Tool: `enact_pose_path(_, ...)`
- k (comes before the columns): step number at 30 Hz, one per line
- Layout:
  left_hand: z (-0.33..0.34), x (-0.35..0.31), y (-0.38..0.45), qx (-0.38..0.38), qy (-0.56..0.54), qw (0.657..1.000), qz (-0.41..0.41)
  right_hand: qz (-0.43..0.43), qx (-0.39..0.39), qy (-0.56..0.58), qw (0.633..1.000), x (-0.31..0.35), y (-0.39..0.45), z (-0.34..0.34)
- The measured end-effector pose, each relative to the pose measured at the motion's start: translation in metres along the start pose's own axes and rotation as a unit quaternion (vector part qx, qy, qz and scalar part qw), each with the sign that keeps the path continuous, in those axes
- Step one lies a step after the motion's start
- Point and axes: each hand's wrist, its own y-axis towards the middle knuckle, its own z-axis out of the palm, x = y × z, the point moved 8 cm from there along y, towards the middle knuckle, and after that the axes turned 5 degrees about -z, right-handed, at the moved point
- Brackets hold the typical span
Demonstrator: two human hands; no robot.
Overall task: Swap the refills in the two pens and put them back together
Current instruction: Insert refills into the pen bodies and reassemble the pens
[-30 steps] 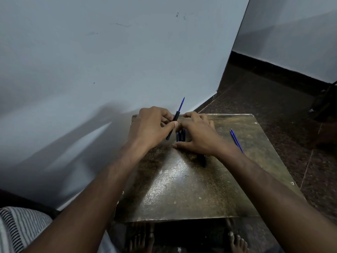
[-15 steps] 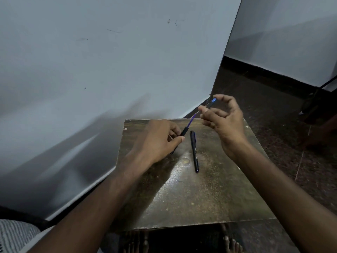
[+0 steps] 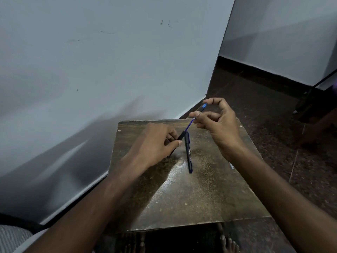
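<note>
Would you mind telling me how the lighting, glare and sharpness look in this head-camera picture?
Head view: dim room light; a bright glare streak runs across the tabletop toward the near edge; the arms cast soft, broad shadows on the wall at left; the pen on the table is fairly sharp, its print unreadable; the wall corner bows from wide-angle distortion.

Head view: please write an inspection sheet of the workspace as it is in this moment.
Surface: worn metal tabletop, shiny, speckled.
Job's things: dark pen lying on the tabletop; pen barrel with blue refill partly out.
Clutter: nothing seen.
Grippers: left hand holds the barrel; right hand pinches the refill.
Cables: nothing seen.
Surroundings: pale wall, dark floor, bare feet below.
</note>
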Motion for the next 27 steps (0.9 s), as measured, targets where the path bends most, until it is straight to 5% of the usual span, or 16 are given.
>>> enact_pose_path(11, -0.003, -0.002, -0.001, -0.019, -0.001, 1.0, 0.009, 0.002, 0.033, -0.049, 0.998, -0.002, 0.0, 0.009)
enact_pose_path(27, -0.002, -0.012, -0.003, -0.015, -0.025, 0.999, 0.038, 0.022, 0.062, 0.029, 0.997, -0.012, 0.002, 0.013)
